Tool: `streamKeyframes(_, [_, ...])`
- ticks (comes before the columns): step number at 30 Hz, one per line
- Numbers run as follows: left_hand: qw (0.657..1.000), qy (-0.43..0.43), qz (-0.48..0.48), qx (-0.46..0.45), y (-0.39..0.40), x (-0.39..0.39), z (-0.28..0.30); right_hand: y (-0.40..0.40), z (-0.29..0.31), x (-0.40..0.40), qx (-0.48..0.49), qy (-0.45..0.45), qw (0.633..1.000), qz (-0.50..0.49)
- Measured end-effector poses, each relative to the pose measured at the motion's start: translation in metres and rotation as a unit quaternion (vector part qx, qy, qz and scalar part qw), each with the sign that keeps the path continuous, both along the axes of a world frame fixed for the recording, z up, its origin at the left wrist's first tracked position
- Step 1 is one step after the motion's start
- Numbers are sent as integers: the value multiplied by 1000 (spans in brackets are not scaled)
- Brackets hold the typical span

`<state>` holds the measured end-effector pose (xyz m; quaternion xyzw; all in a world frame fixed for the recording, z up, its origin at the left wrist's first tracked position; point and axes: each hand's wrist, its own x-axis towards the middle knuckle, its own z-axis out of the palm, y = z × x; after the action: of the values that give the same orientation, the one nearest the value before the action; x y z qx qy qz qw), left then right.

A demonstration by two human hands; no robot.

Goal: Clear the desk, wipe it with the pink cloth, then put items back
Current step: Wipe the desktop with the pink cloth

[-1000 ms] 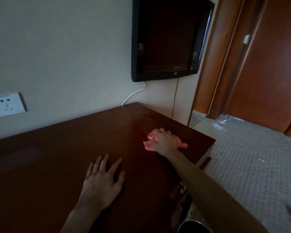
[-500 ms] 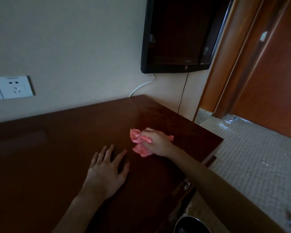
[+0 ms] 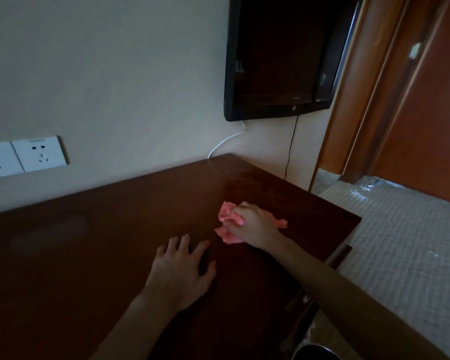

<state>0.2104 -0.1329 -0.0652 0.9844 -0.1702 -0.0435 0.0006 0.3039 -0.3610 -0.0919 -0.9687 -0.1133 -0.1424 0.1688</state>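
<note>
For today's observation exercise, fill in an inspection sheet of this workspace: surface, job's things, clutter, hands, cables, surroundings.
Surface: dark brown desk, glossy, bare where visible.
Job's things: pink cloth, crumpled, on the desk near its right end.
Clutter: nothing seen on the desk.
Hands: right hand grips the cloth against the desk; left hand rests flat, fingers spread, beside it.
Cables: white cable and black cable hang from the TV down behind the desk.
Surroundings: two sockets on the wall at left; wooden door at right; patterned floor; round dark bin by the desk, partly cut off.
</note>
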Motion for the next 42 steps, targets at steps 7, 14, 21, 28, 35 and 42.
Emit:
streamKeyframes(7, [995,-76,50,-27,4,110,18,7,-3,58,11,-35,999,-26])
streamKeyframes(14, [995,-23,84,-42,-10,224,-21,12,-6,178,9,-20,999,-28])
streamKeyframes(21, [995,-32,68,-68,-7,245,-36,40,12,314,12,-14,998,-55])
streamKeyframes(28, [994,-38,74,-78,-9,242,-34,45,15,310,-13,-1,999,-44])
streamKeyframes(35, [993,-34,81,-81,-12,236,-31,2,-14,224,-3,-26,990,135])
streamKeyframes(42, [991,-49,86,-90,-8,241,-32,-27,15,302,43,37,998,-23])
